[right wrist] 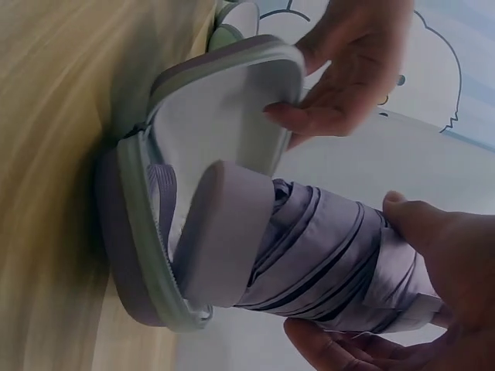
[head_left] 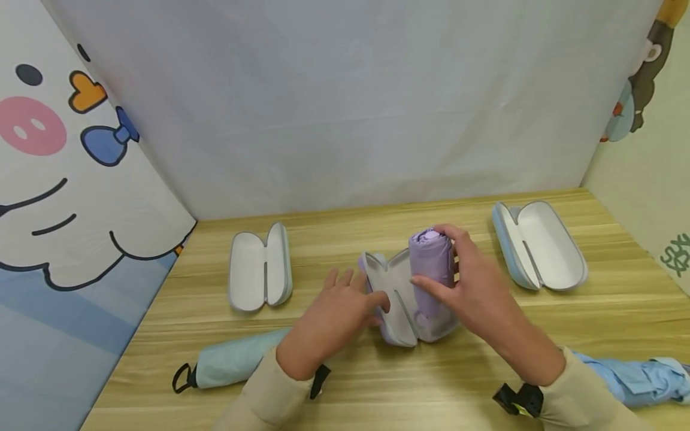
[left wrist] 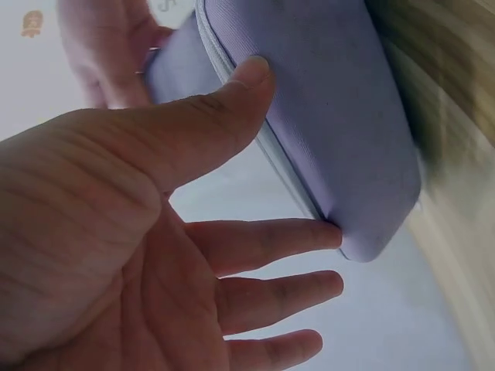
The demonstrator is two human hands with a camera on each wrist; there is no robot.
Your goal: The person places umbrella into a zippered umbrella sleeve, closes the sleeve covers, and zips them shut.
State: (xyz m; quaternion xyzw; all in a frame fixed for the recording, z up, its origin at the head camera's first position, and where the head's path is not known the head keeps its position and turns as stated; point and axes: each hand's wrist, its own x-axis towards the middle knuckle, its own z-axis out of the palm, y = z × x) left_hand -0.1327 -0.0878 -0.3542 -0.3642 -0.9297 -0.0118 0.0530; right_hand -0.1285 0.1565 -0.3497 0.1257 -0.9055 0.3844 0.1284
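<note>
My right hand (head_left: 480, 287) grips a folded lavender umbrella (head_left: 431, 263) around its upper part, thumb on one side and fingers on the other. The umbrella stands tilted. Its pale purple handle (right wrist: 228, 232) dips into one half of an open lavender zip case (right wrist: 128, 239). My left hand (head_left: 339, 311) pinches the other half of this case, thumb (left wrist: 251, 77) on the outer face and index finger over the rim. Its other fingers (left wrist: 286, 297) stretch out straight past the case. The case's pale lining faces up in the head view.
Two more zip cases lie open at the back, a pale one (head_left: 248, 272) on the left and a light blue one (head_left: 555, 245) on the right. A mint folded umbrella (head_left: 232, 359) lies partly under my left forearm. A blue umbrella (head_left: 636, 377) lies beside my right sleeve.
</note>
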